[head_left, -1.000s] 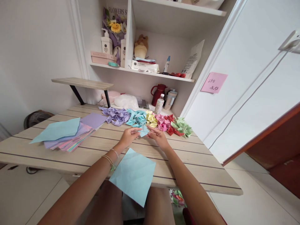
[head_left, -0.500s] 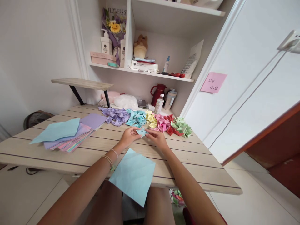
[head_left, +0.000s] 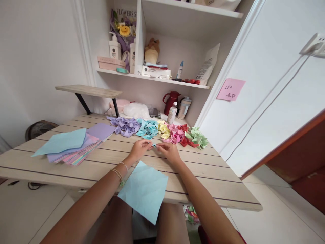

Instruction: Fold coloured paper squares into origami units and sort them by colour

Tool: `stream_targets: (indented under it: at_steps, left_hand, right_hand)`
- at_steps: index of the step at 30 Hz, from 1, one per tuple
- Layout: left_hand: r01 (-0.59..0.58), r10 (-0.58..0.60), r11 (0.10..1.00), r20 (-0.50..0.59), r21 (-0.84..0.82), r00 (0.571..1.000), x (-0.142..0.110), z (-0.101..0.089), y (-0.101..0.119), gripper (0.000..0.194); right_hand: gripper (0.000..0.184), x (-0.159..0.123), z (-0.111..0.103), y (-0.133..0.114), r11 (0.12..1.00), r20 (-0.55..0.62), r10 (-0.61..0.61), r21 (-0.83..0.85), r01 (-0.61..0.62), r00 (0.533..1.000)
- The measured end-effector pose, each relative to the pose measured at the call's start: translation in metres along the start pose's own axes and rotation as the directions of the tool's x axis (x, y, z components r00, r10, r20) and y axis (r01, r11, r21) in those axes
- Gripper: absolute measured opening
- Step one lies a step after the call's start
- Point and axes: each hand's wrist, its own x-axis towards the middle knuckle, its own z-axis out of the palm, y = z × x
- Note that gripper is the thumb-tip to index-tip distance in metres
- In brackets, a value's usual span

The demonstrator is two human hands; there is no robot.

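Both my hands meet over the middle of the wooden table (head_left: pixel 215 176), pinching a small folded light blue paper piece (head_left: pixel 153 145) between them. My left hand (head_left: pixel 139 149) grips its left end and my right hand (head_left: pixel 168 151) grips its right end, fingers pressed together. Just beyond my hands lies a row of folded paper shapes: purple (head_left: pixel 125 125), blue (head_left: pixel 149 127), yellow (head_left: pixel 164 128), pink (head_left: pixel 175 133), red (head_left: pixel 185 135) and green (head_left: pixel 198 137). A flat light blue sheet (head_left: pixel 145 189) lies near me, hanging over the table's front edge.
A stack of coloured paper sheets (head_left: pixel 72 144) lies at the table's left. At the back stand a red jug (head_left: pixel 171 101), a small bottle (head_left: pixel 172 113), a cup (head_left: pixel 185 106) and a plastic bag (head_left: pixel 135 110). Shelves above hold bottles and a plush toy. A pink note (head_left: pixel 230 89) sticks to the right wall.
The blue piece has been folded smaller and flatter between my fingers. My hands have drawn closer together; the rest is unmoved.
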Motion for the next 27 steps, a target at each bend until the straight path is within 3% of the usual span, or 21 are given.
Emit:
stream_targets:
  at_steps: [6, 10, 13, 20, 27]
  left_hand:
    - [-0.1, 0.087, 0.975, 0.072, 0.198, 0.994, -0.003, 0.0004, -0.0016, 0.022]
    - [-0.293, 0.246, 0.858, 0.163, 0.421, 0.955, -0.0041, -0.0001, -0.0008, 0.022]
    - [-0.376, 0.318, 0.784, 0.2, 0.493, 0.927, -0.0039, -0.0012, 0.0, 0.027]
    - [-0.393, 0.382, 0.756, 0.134, 0.524, 0.914, -0.0041, -0.0012, 0.0018, 0.031]
    - [-0.384, 0.39, 0.753, 0.108, 0.535, 0.915, -0.0059, 0.0006, 0.0032, 0.014]
  right_hand:
    - [0.026, 0.0015, 0.0006, 0.0074, 0.984, 0.035, -0.06, -0.165, 0.065, 0.998]
    - [0.027, 0.0011, 0.0013, 0.0074, 0.975, 0.015, -0.046, -0.218, 0.048, 0.999]
    - [0.028, -0.0007, 0.0024, 0.0032, 0.977, 0.047, -0.06, -0.2, 0.068, 0.997]
    - [0.039, -0.002, 0.0052, -0.0004, 0.981, 0.084, -0.113, -0.148, 0.125, 0.99]
    - [0.052, -0.0022, 0.006, 0.0013, 0.961, 0.106, -0.154, -0.217, 0.174, 0.982]
